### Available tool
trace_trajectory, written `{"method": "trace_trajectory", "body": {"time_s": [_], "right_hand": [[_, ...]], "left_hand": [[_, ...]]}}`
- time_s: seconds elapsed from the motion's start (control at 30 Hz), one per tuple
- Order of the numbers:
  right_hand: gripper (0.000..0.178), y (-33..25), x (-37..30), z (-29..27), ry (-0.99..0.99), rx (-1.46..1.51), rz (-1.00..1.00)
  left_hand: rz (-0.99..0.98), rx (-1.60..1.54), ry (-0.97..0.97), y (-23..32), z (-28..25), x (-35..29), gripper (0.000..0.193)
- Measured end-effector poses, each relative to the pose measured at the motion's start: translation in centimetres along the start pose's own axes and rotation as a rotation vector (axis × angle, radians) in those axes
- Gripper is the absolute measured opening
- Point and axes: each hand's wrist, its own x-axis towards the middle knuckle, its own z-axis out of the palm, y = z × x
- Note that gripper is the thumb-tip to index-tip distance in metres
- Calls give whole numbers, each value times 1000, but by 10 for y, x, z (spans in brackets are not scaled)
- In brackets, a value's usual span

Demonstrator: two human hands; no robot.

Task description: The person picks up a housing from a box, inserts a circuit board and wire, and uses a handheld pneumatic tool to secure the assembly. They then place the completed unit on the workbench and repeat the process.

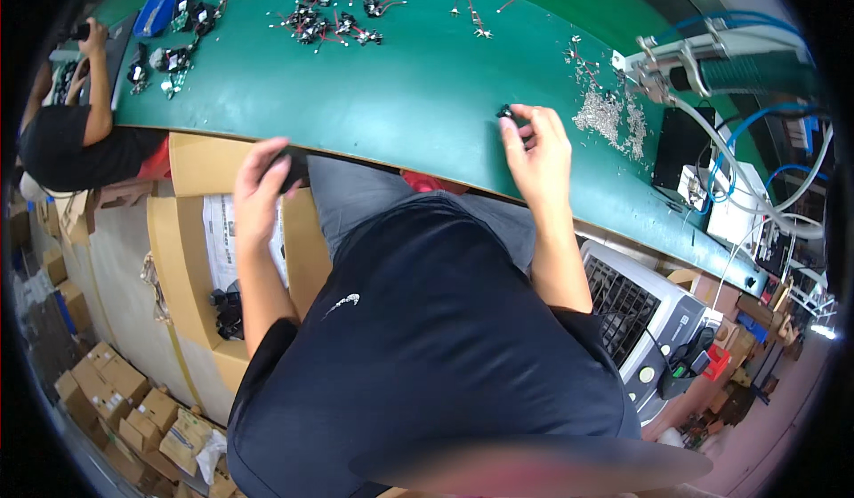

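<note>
My right hand (540, 149) is over the green table (418, 89), thumb and fingers pinched on a small black part (505, 112). Past the table's near edge, above an open cardboard box, my left hand (258, 191) has its fingers curled around a dark object (294, 171). That object is blurred, and its kind cannot be made out. Inside the cardboard box (166, 258) lie a printed sheet (218, 236) and some black pieces (228, 311). To the right of my right hand, a heap of small metal pieces (600, 116) is spread on the table.
Black parts with red wires (320, 18) are piled at the far middle. A blue bin (157, 12) stands far left, near a co-worker (67, 133). A clamped tool with hoses (685, 76) occupies the right end. A grey-white appliance (640, 320) stands below the table's right side.
</note>
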Motion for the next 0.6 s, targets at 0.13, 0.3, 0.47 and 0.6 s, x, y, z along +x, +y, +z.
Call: {"method": "trace_trajectory", "body": {"time_s": [0.13, 0.3, 0.47, 0.6], "right_hand": [[41, 5, -8, 17, 92, -202, -112], [28, 19, -6, 21, 160, -185, -204], [13, 17, -11, 17, 131, -197, -266], [12, 18, -12, 15, 128, -216, -289]], "left_hand": [[241, 216, -318, 10, 103, 55, 39], [363, 724, -520, 23, 171, 98, 49], [581, 932, -627, 29, 203, 113, 53], [564, 784, -612, 23, 196, 115, 72]]}}
